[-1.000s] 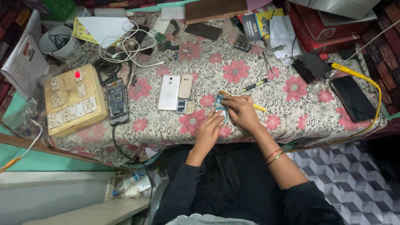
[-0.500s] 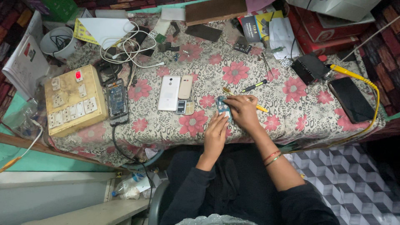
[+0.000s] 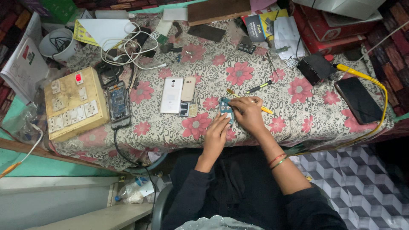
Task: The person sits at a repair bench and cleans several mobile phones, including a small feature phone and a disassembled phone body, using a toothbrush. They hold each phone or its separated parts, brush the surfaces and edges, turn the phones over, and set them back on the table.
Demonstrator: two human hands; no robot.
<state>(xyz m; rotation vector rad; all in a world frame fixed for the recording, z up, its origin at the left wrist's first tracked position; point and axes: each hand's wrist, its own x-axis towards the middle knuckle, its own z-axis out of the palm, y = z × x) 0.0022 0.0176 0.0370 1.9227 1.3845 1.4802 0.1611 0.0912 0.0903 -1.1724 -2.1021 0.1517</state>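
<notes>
An opened small phone with a blue circuit board [image 3: 226,107] lies on the flowered tablecloth [image 3: 200,81] near the front edge. My left hand [image 3: 218,130] steadies it from below, fingers resting against its lower edge. My right hand [image 3: 249,114] covers its right side and grips a yellow-handled tool [image 3: 265,109] whose tip reaches the board. A black-and-yellow screwdriver [image 3: 258,88] lies just behind my right hand.
A white phone [image 3: 171,95], a gold phone back [image 3: 188,89], an opened phone on a cable [image 3: 118,104], a yellowed switch board [image 3: 73,103], tangled white cables [image 3: 128,44], a black box [image 3: 316,68] and a dark phone [image 3: 358,99] lie around.
Both hands shifted slightly over the small phone; my left hand moved up closer to it. Nothing else on the table moved.
</notes>
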